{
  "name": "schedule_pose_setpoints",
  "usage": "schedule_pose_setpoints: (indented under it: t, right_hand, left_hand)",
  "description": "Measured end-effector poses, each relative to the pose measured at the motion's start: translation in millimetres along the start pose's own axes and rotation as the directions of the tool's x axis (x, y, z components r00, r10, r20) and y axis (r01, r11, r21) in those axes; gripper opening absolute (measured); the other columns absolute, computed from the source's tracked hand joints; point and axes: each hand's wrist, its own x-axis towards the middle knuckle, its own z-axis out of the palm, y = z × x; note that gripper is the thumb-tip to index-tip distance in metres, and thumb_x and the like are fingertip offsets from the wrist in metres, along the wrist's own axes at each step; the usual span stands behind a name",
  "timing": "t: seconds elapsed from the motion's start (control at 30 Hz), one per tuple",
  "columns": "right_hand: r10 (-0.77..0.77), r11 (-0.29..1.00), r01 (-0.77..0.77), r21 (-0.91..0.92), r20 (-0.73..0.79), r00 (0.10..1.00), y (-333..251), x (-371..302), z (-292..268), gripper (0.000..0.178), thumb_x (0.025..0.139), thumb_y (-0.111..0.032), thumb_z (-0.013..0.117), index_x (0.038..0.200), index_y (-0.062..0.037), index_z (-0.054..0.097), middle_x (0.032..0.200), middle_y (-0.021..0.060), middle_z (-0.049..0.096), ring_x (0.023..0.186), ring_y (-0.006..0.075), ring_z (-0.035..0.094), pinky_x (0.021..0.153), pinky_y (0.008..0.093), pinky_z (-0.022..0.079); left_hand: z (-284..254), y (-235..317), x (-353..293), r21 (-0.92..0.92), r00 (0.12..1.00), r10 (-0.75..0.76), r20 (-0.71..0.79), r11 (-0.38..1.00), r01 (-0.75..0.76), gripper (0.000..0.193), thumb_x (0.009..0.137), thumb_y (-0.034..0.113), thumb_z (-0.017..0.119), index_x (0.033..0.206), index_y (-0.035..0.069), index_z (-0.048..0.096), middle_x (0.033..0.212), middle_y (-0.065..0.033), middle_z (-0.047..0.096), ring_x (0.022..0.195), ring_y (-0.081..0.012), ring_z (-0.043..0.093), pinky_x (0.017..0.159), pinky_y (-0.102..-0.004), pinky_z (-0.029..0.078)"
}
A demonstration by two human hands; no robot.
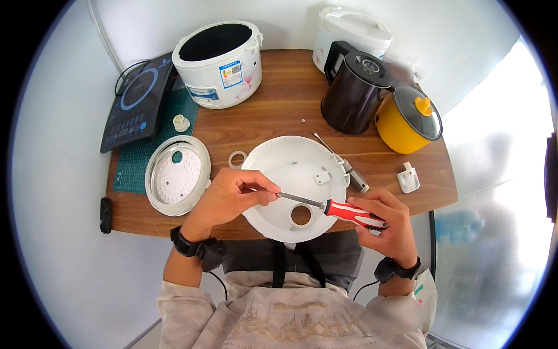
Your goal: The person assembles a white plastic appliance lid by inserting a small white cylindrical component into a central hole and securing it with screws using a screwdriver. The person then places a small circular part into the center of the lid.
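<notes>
A screwdriver [349,213] with a red, white and black handle lies across my right hand [388,224], whose fingers are closed around the handle. Its metal shaft points left over a round white plastic lid [273,157]. At the shaft's end, the thumb and fingertips of my left hand [232,196] pinch the tip; whether a small screw is also between them is hidden. The lid has a round hole near its front edge, a small white piece [322,177] and a few tiny parts in it. A hinge-like part shows on its right rim.
A second screwdriver [356,179] lies beside the lid. Around it are a pale ring [237,160], perforated round cover [174,195], white cap [181,123], white fitting [409,181], cooker body [250,87], induction cooktop [131,110], dark kettle [354,99], yellow pot [395,128] and white cooker [349,29].
</notes>
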Motion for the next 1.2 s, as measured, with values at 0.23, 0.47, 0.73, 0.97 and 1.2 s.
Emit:
schedule_pose_setpoints:
  t: [0.23,0.47,0.73,0.97,1.2]
  right_hand:
    - [-0.016,0.995,0.020,0.102,-0.037,0.999,-4,5,-12,0.048,0.072,-0.002,0.083,0.117,-0.0036,0.065,0.109,0.0111,0.065,0.094,0.0192,0.067,0.082,0.0288,0.054]
    - [0.219,0.819,-0.054,0.572,-0.223,0.950,9,5,1,0.055,0.076,-0.007,0.087,0.118,-0.0046,0.051,0.117,0.0149,0.064,0.106,0.0198,0.067,0.093,0.0308,0.055]
    - [0.306,0.847,-0.107,0.520,-0.313,0.899,15,-2,8,0.052,0.077,-0.009,0.087,0.117,-0.0004,0.054,0.110,0.0121,0.064,0.102,0.0172,0.067,0.087,0.0290,0.057]
    - [0.218,0.876,-0.038,0.480,-0.325,0.920,10,0,8,0.048,0.079,-0.005,0.084,0.116,0.0005,0.053,0.109,0.0108,0.061,0.101,0.0155,0.065,0.085,0.0263,0.055]
    - [0.190,0.882,-0.020,0.472,-0.315,0.930,10,-1,11,0.054,0.079,-0.001,0.082,0.121,-0.0009,0.048,0.112,0.0110,0.059,0.105,0.0161,0.064,0.090,0.0287,0.056]
  left_hand:
    - [3,3,1,0.211,0.999,-0.039,0.034,0.977,0.031,0.013,0.088,0.003,0.072,0.101,0.001,0.075,0.094,-0.0053,0.075,0.084,-0.0105,0.067,0.078,-0.0231,0.054]
    - [3,-7,6,-0.138,1.000,0.018,-0.024,0.990,-0.021,0.014,0.089,0.001,0.072,0.102,-0.001,0.074,0.094,-0.0082,0.075,0.083,-0.0114,0.068,0.077,-0.0235,0.055]
    - [20,-7,0,-0.025,0.990,0.080,-0.114,0.996,-0.084,0.018,0.090,0.000,0.071,0.107,-0.003,0.073,0.094,-0.0102,0.075,0.083,-0.0125,0.069,0.077,-0.0241,0.056]
    - [26,-1,-6,0.198,0.955,0.219,-0.199,0.964,-0.180,0.017,0.090,0.003,0.070,0.107,0.002,0.074,0.095,-0.0069,0.076,0.081,-0.0118,0.070,0.075,-0.0240,0.057]
    - [33,2,-10,0.509,0.937,0.318,-0.145,0.836,-0.205,0.015,0.086,-0.001,0.073,0.102,0.001,0.074,0.101,-0.0104,0.075,0.086,-0.0159,0.072,0.075,-0.0256,0.058]
